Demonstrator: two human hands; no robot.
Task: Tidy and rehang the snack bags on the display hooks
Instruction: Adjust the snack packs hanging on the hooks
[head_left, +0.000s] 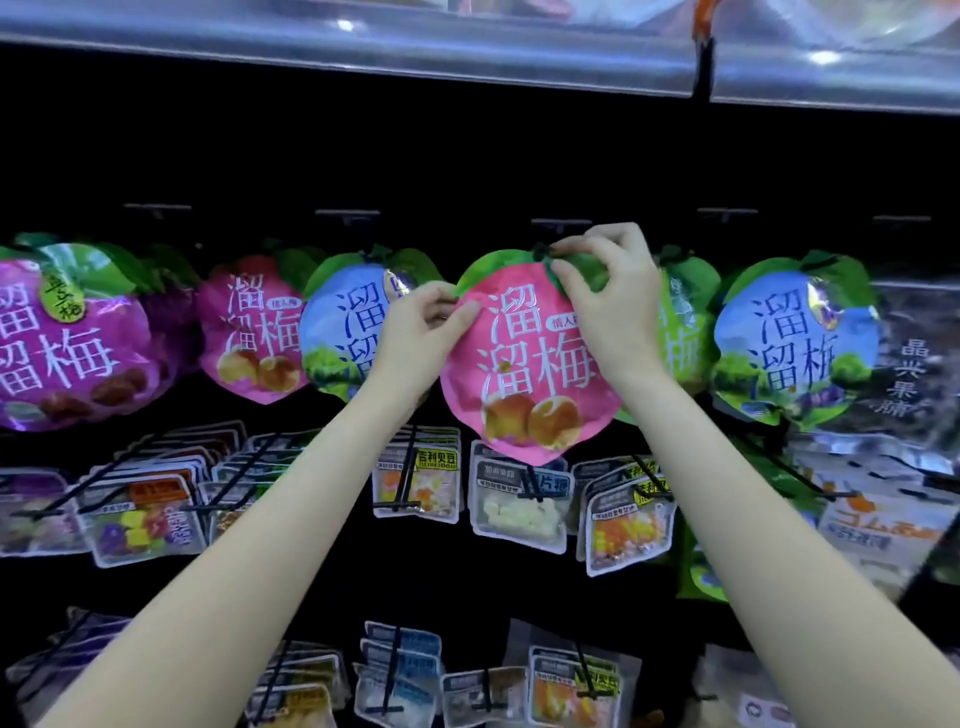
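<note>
A pink plum-shaped snack bag with green leaf top is in the middle of the upper row. My left hand pinches its upper left edge. My right hand pinches the green leaf tab at its top, just under a black display hook. Whether the bag's hole is on the hook is hidden by my fingers. Beside it hang a blue bag, another pink bag, a purple bag, a green bag and a second blue bag.
Below, two rows of small clear candy packets hang on black pegs sticking out toward me. A silver shelf edge runs overhead. Silvery bags are at the far right.
</note>
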